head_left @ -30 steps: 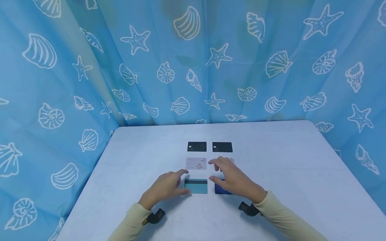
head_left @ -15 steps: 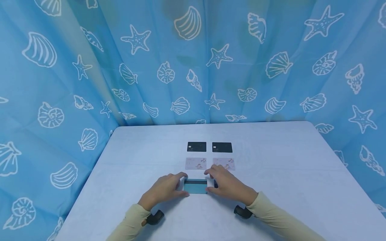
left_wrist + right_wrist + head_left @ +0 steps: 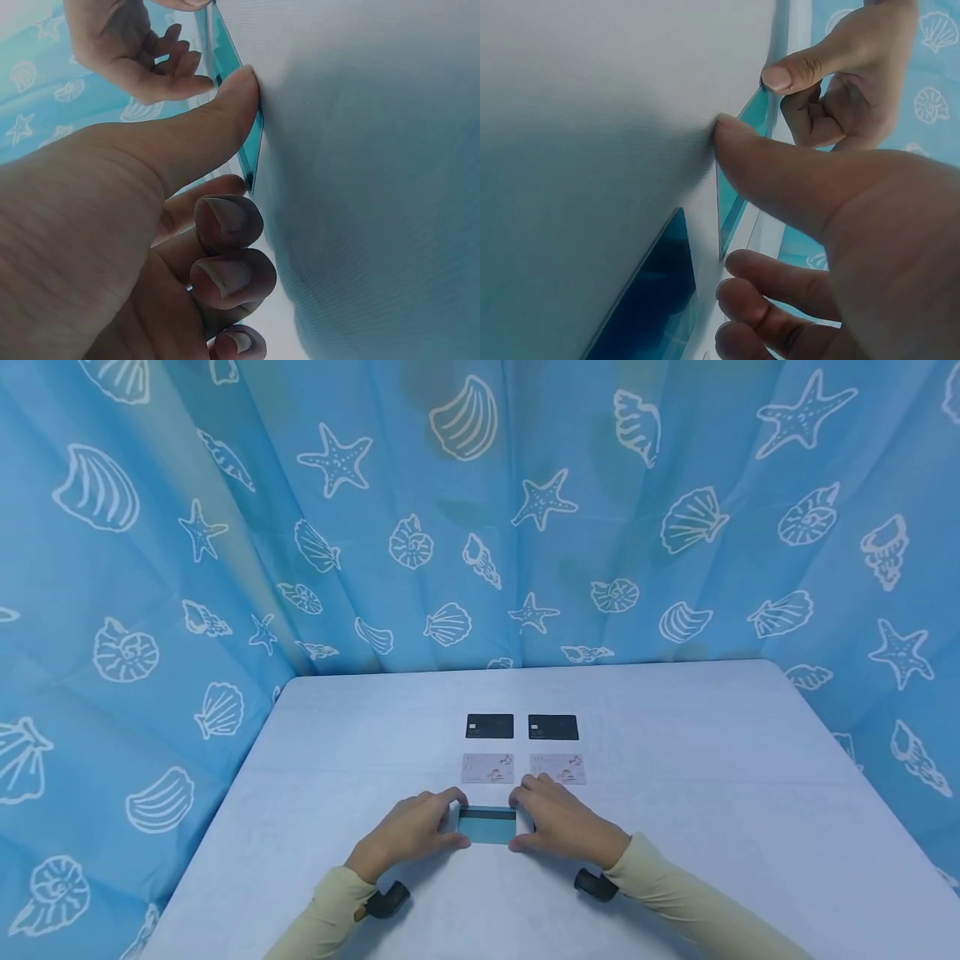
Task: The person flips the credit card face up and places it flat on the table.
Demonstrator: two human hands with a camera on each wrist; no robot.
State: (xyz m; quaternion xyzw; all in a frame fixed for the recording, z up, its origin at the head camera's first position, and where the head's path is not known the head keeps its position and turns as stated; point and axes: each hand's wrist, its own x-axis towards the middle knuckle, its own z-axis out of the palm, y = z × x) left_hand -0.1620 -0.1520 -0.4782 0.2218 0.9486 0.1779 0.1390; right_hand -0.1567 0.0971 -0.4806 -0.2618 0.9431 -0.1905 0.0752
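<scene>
Card (image 3: pixel 487 832), a dark-striped, teal, plastic-looking rectangle, was at the frame's lower centre. The left hand (image 3: pixel 407 828) and right hand (image 3: pixel 566 822) pinched opposite ends, presumably to keep it square.

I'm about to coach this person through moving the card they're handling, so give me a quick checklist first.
1. Left hand at the teal card's left end: ok.
2. Right hand at its right end: ok.
3. Dark stripe face up: ok.
4. Blue card fully visible from the head view: not ok, the right hand is in front.
5. Black cards clear of both hands: ok.
6. Firmness of grip: cannot tell.
</scene>
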